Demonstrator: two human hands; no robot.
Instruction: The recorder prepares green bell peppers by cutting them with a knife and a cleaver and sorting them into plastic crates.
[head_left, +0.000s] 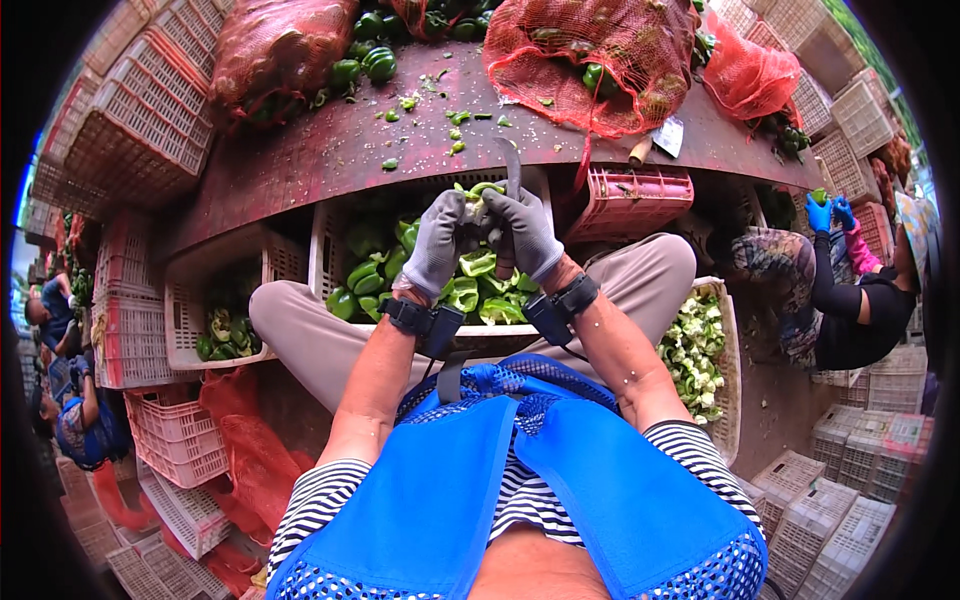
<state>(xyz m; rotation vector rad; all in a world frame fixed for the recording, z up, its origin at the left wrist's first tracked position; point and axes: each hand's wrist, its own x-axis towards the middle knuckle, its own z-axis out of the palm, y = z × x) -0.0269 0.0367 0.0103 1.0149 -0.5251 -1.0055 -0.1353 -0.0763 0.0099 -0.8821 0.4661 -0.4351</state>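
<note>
Both of my hands wear grey gloves and meet above a pale crate (319, 245) between my knees. My left hand (434, 242) is closed round a green bell pepper piece (480, 190), mostly hidden by the fingers. In my right hand (528, 232) is a knife (513, 170), its dark curved blade pointing up and away from me, its handle partly covered by the palm. The right fingers also touch the pepper. Below the hands, whole green bell peppers (345, 303) lie at the crate's left, and opened pepper halves (480, 292) at its middle and right.
A reddish table (330, 165) spans the front, bearing red mesh sacks (600, 60), pepper scraps (457, 133) and a wooden handle (640, 151). Right of my knee stands a crate (735, 370) of pale-green pepper cores (695, 350). A blue-gloved co-worker (865, 290) sits far right; stacked crates (150, 110) surround us.
</note>
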